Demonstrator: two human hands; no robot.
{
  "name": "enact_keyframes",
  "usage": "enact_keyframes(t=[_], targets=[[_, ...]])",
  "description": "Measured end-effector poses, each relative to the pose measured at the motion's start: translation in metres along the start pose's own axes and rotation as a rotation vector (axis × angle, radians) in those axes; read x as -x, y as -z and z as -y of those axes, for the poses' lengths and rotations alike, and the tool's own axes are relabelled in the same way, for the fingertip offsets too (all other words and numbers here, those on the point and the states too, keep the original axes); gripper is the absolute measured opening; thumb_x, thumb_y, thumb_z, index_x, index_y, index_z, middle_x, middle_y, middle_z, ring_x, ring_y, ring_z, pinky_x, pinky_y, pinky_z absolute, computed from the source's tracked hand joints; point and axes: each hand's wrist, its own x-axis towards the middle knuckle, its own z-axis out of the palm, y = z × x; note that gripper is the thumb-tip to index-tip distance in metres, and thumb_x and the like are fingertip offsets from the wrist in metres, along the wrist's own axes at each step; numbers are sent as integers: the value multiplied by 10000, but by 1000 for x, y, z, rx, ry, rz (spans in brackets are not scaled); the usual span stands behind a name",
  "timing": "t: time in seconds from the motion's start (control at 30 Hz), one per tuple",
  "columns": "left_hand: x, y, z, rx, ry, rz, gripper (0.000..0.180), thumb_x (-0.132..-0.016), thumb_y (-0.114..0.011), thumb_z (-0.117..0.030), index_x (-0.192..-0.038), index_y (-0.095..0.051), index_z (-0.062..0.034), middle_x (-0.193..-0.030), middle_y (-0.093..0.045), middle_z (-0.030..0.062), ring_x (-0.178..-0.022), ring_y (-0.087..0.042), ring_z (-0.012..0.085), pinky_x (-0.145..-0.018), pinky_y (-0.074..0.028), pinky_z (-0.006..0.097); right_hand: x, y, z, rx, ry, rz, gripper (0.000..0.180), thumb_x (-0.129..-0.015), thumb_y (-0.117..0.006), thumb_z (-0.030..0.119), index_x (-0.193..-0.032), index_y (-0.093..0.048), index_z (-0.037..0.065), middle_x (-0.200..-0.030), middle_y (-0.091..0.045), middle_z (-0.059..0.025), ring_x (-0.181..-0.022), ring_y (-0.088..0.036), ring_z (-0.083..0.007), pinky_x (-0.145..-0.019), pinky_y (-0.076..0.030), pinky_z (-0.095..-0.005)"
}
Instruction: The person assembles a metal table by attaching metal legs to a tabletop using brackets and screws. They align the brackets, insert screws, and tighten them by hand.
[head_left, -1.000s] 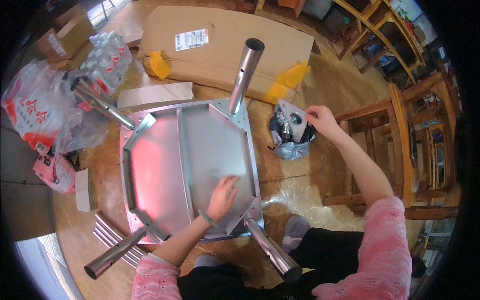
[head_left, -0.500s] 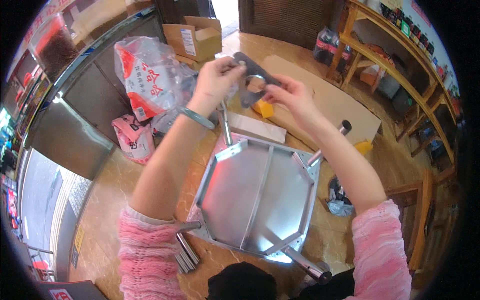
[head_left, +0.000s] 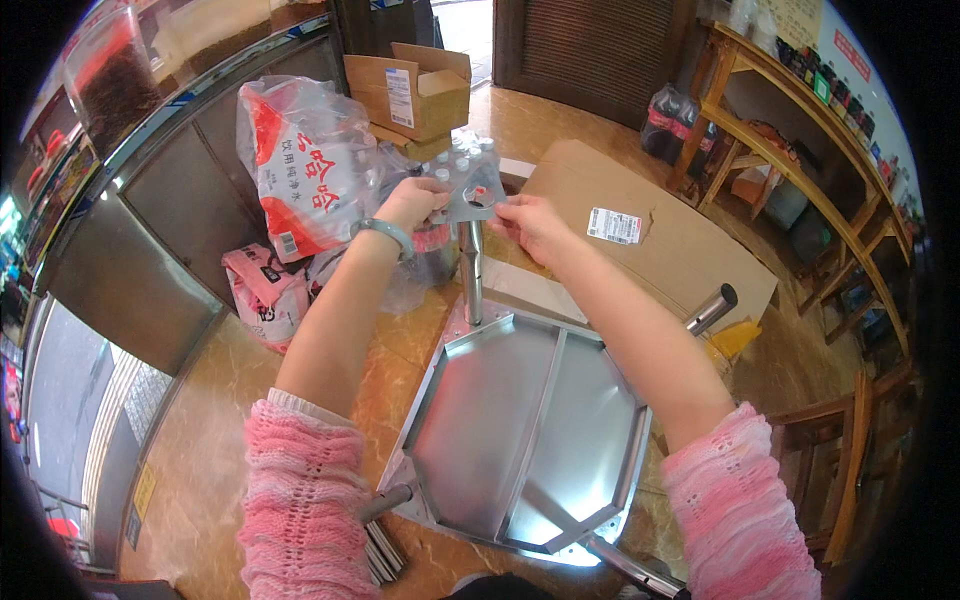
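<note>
My left hand (head_left: 414, 203) and my right hand (head_left: 533, 226) pinch opposite edges of a grey flat plate (head_left: 489, 184) with a round hole in it. The plate is just above the upper end of a shiny metal leg (head_left: 472, 280); whether the leg enters the hole, I cannot tell. That leg stands at the far-left corner of a square silver table top (head_left: 480, 420), which lies underside up and has a frame and a crossbar. Other legs stick out at the right corner (head_left: 712, 310), the near-left corner (head_left: 388, 500) and the near-right corner (head_left: 630, 568).
Left of the table top are a clear and red plastic bag (head_left: 290, 170) and a pink bag (head_left: 265, 290). Behind stand an open cardboard box (head_left: 440, 105) and capped bottles (head_left: 470, 155). Flat cardboard (head_left: 660, 260) covers the floor at right, near wooden shelving (head_left: 780, 140). Metal tubes (head_left: 385, 553) lie at the near left.
Both hands have lowered the plate from a raised, tilted position to the upper end of the far-left leg. The view has shifted, and a label on the flat cardboard now shows.
</note>
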Motion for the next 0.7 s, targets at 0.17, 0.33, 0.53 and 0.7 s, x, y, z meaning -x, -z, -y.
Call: enact_keyframes(t=[0.17,0.33,0.53,0.7], targets=[[-4,-10,22,154,125,-21,259,-870,-498,-106,-1082,-551,33,-793,-562,30,-689,-542,121,-594,-479,266,-2,-3,-13,29,-65,7,118,-858,-523,45,-960,-512,-14,-895,-583,-97,-789,-609,-166,-654,-537,-235],[-6,-11,30,328,151,-14,251,-884,-498,-141,-1064,-534,30,-780,-548,30,-735,-550,127,-602,-491,269,4,-7,-18,-65,-80,97,166,-865,-507,46,-1016,-507,-22,-934,-590,-116,-806,-623,-178,-669,-542,-238],[-7,-7,31,355,180,-11,192,-872,-515,-128,-994,-570,9,-760,-538,30,-745,-554,142,-631,-470,260,0,-11,-17,-36,-87,112,193,-882,-457,39,-1062,-484,-27,-947,-590,-120,-819,-622,-191,-679,-544,-243],[-12,-5,36,351,201,-5,214,-870,-520,-131,-1014,-573,17,-875,-594,81,-780,-571,159,-641,-465,260,3,-13,-21,-155,-76,132,214,-886,-434,21,-1090,-463,-36,-1001,-567,-134,-862,-613,-217,-708,-545,-253]])
